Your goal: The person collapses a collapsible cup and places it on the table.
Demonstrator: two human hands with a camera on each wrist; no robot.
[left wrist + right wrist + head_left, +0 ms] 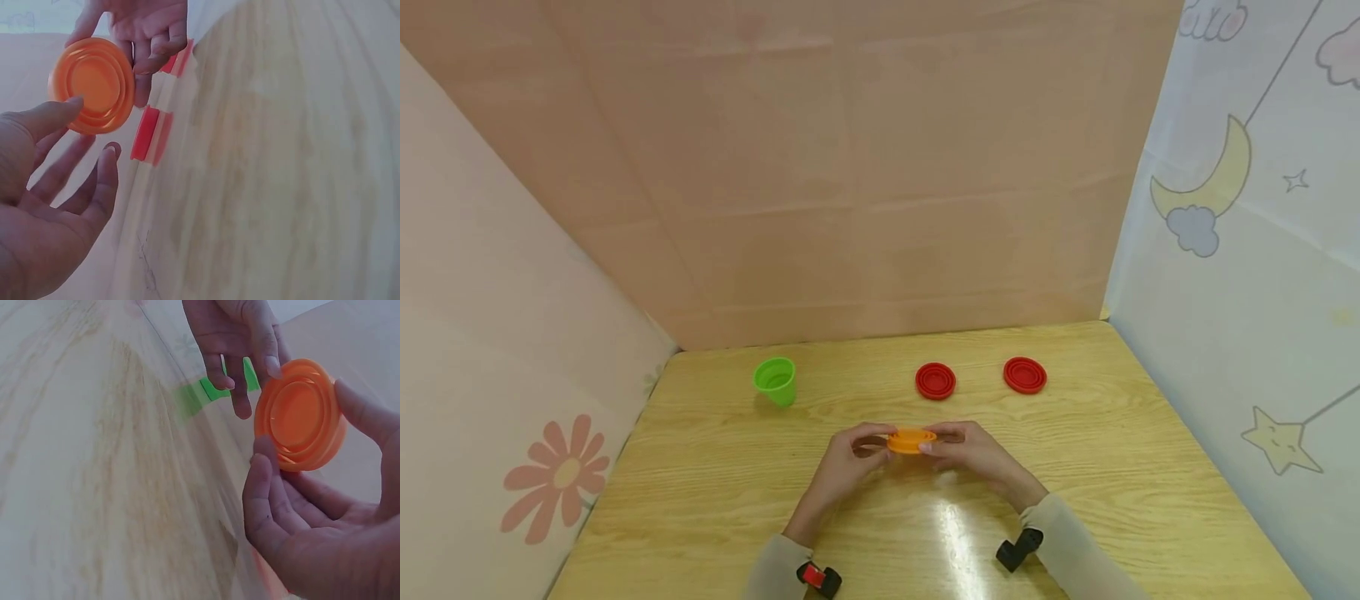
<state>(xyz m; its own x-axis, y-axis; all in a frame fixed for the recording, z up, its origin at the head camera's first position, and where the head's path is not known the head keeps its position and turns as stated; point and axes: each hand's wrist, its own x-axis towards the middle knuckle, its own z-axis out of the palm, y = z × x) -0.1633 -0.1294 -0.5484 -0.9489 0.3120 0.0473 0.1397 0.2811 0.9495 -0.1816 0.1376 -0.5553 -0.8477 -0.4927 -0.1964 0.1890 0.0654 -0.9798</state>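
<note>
Between both hands, above the table, is an orange collapsible cup [910, 442], folded flat into rings. My left hand [847, 463] pinches its left edge, with the thumb on the ringed face in the left wrist view. On the opposite edge my right hand [973, 456] pinches it between thumb and fingers. The cup is tilted, and both wrist views show its concentric rings [94, 85] [299, 415]. Past the hands lie two red collapsed cups, one near the middle [936, 381] and one to the right [1025, 376]. A green cup [775, 381], standing expanded, is at the back left.
The wooden table [700, 500] carries a bright light reflection near its front. A plain peach sheet [880, 167] closes off the back. Printed white panels stand at the left [490, 333] and right [1240, 292].
</note>
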